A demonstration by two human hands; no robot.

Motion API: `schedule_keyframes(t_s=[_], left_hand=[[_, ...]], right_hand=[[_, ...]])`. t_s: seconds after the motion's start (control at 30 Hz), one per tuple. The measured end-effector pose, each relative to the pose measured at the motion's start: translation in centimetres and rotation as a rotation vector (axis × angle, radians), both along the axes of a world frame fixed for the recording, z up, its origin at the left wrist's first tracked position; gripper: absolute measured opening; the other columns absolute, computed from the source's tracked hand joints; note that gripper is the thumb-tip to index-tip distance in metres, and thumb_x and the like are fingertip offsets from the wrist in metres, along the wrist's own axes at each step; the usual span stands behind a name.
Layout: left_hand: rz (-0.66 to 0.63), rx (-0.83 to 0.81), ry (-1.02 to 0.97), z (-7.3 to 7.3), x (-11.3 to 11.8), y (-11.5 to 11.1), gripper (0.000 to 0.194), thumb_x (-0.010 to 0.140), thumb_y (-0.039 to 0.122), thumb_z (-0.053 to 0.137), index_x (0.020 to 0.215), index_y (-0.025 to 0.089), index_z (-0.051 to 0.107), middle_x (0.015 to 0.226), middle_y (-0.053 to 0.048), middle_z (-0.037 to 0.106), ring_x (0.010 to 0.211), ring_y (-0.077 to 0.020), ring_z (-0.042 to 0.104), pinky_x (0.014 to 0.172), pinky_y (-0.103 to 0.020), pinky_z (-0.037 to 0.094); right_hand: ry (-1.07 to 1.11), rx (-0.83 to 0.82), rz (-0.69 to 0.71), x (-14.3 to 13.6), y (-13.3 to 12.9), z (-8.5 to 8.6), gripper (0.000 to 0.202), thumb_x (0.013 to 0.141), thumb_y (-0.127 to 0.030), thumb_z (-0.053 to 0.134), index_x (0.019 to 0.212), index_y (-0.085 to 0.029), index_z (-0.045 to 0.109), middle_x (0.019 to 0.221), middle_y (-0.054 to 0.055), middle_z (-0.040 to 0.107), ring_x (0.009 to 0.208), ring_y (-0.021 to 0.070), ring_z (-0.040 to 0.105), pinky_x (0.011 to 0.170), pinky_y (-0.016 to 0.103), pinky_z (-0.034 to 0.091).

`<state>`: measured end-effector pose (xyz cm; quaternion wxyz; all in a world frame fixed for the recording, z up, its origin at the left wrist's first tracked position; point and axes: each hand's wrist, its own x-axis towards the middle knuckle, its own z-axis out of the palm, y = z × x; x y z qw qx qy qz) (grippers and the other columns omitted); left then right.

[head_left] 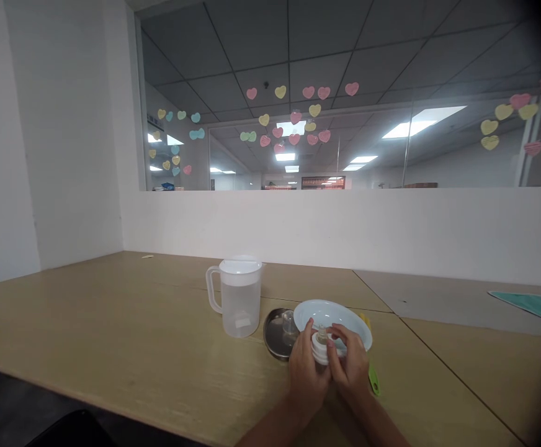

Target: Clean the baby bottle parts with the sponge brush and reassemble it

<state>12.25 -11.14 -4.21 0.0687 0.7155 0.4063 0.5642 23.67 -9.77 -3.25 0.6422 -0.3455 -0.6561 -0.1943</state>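
Both my left hand (303, 366) and my right hand (352, 365) are closed around a baby bottle top (320, 354), with a white ring and a clear teat pointing up. Whether a bottle body is below the ring is hidden by my fingers. Just behind my hands sits a pale blue oval basin (314, 310). A round steel dish (273, 338) stands left of the basin, with a clear dome-shaped cap (288, 323) in it. Beside my right hand, a green handle (373, 380) lies on the table, partly hidden.
A translucent plastic jug (241, 310) with a white lid stands left of the dish on the wooden table (112, 329). Something yellow (366, 320) shows behind the basin's right rim. At the far right lies a teal cloth (533, 303). A white wall (298, 226) borders the table's back.
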Motion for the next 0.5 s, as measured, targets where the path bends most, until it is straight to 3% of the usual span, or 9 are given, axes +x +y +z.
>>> schedule_keyframes(t_s=[0.17, 0.5], left_hand=[[-0.015, -0.023, 0.0, 0.02, -0.02, 0.07, 0.056, 0.085, 0.036, 0.051, 0.135, 0.013, 0.038, 0.128, -0.014, 0.055, 0.114, -0.024, 0.056, 0.097, -0.035, 0.047], [-0.013, -0.059, 0.032, 0.32, -0.04, -0.49, 0.06, 0.086, 0.042, 0.05, 0.136, 0.012, 0.039, 0.118, -0.014, 0.061, 0.106, -0.0236, 0.059, 0.092, -0.034, 0.048]], right_hand=[[-0.06, -0.003, 0.05, -0.02, -0.3, 0.32, 0.021, 0.088, -0.024, 0.043, 0.106, -0.017, 0.054, 0.093, 0.009, 0.063, 0.086, 0.0213, 0.058, 0.072, 0.035, 0.047], [0.074, 0.013, -0.072, -0.17, 0.14, -0.47, 0.018, 0.089, -0.028, 0.041, 0.098, -0.017, 0.052, 0.089, 0.01, 0.061, 0.082, 0.0212, 0.06, 0.069, 0.036, 0.048]])
